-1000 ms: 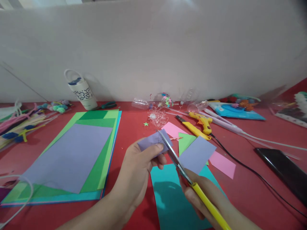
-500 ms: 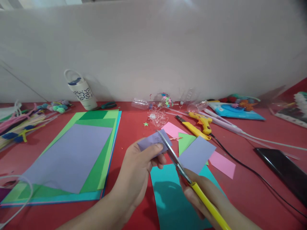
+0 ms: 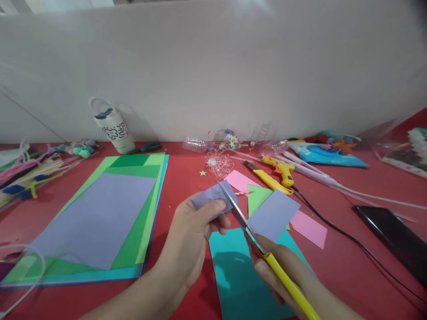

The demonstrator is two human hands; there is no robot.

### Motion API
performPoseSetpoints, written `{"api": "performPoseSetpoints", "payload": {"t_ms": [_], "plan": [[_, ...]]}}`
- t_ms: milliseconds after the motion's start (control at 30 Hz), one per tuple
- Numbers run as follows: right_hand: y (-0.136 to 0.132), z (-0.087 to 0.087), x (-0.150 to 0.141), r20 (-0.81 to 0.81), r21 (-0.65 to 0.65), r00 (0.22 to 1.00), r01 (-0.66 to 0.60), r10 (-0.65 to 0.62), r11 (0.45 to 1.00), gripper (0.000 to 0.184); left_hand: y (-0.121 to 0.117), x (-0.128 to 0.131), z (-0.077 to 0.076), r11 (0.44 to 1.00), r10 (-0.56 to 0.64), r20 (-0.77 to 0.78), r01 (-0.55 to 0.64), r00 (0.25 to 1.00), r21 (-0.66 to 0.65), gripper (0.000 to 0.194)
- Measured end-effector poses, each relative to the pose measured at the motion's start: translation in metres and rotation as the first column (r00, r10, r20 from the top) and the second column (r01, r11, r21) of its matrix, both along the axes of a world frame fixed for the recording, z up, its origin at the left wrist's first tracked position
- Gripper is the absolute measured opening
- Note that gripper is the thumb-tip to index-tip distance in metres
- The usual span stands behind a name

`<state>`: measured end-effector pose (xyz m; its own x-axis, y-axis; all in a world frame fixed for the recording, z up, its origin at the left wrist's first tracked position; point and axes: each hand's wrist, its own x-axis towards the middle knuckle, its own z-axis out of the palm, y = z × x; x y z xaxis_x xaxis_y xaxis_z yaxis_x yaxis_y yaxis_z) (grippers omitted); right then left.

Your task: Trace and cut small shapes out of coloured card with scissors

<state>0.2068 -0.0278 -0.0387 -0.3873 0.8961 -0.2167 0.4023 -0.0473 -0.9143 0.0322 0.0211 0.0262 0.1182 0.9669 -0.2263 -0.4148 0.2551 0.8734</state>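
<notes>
My left hand [image 3: 190, 240] pinches a small folded piece of lilac paper [image 3: 210, 198] between thumb and fingers, above the red table [image 3: 187, 173]. My right hand [image 3: 287, 275] grips yellow-handled scissors [image 3: 253, 235], whose blades reach up and left into the right edge of the lilac piece. Below both hands lies a teal sheet [image 3: 240, 275]. A larger lilac offcut [image 3: 273, 215] rests just right of the blades, over a green triangle [image 3: 257, 198].
A stack of coloured sheets [image 3: 100, 218] with a lilac one on top lies at left. Pipe cleaners [image 3: 26, 173], a white cup [image 3: 113, 126], a yellow glue gun [image 3: 282, 169] with cable, a yellow cutter [image 3: 267, 178], pink scraps [image 3: 308, 229], a phone [image 3: 393, 238] and cut plastic bottles [image 3: 220, 151] surround them.
</notes>
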Motion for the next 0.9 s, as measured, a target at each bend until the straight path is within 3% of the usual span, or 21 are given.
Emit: {"api": "performPoseSetpoints", "payload": {"t_ms": [133,300,500,700,800,900], "plan": [[0.000,-0.006,0.003,-0.045,0.014,0.999,0.006,-0.006,1.000,0.041,0.005,-0.001,0.000,0.999,0.035,0.038,-0.035,0.999,0.003,0.011],[0.003,0.007,-0.001,-0.097,-0.031,0.995,0.010,-0.013,0.999,0.045,0.015,-0.006,0.001,0.987,0.156,0.051,-0.157,0.986,0.015,0.009],[0.005,0.017,-0.003,-0.115,-0.078,0.988,0.090,-0.099,0.993,0.053,0.019,-0.010,0.001,0.988,0.152,0.058,-0.153,0.987,0.012,0.013],[0.008,0.018,0.003,-0.130,-0.097,0.986,-0.119,0.106,0.988,0.054,0.030,-0.020,-0.006,0.953,0.298,0.124,-0.302,0.946,0.011,0.017],[0.009,0.017,0.004,-0.143,-0.074,0.990,-0.028,0.017,0.997,0.055,0.035,-0.022,-0.011,0.941,0.333,0.054,-0.335,0.941,0.040,0.015],[0.010,0.019,0.004,-0.094,-0.053,0.985,0.137,-0.142,0.989,0.050,0.032,-0.016,-0.014,0.970,0.229,-0.019,-0.227,0.973,0.084,0.010]]}}
